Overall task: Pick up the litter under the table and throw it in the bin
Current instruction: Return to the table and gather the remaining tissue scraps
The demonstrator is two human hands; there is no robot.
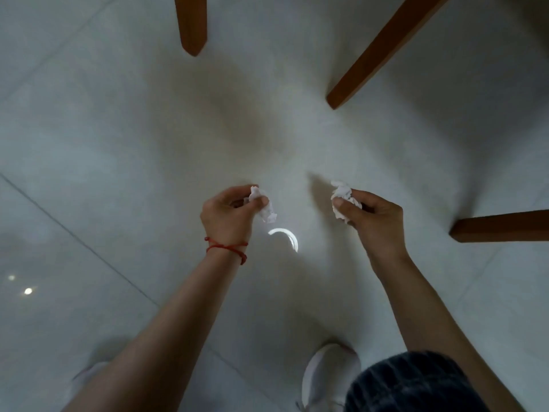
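My left hand (227, 214), with a red string around its wrist, is closed on a crumpled white tissue (264, 208) that sticks out past the thumb. My right hand (372, 221) pinches a second crumpled white tissue (341, 197) between thumb and fingers. Both hands hover side by side above the pale tiled floor (118, 144), about a hand's width apart. No bin is in view.
Three brown wooden legs stand around the spot: one at top centre (191, 25), one slanting at upper right (383, 52), one at the right edge (499, 226). My white shoes (326, 379) show at the bottom. A bright lamp reflection (286, 236) lies on the floor between my hands.
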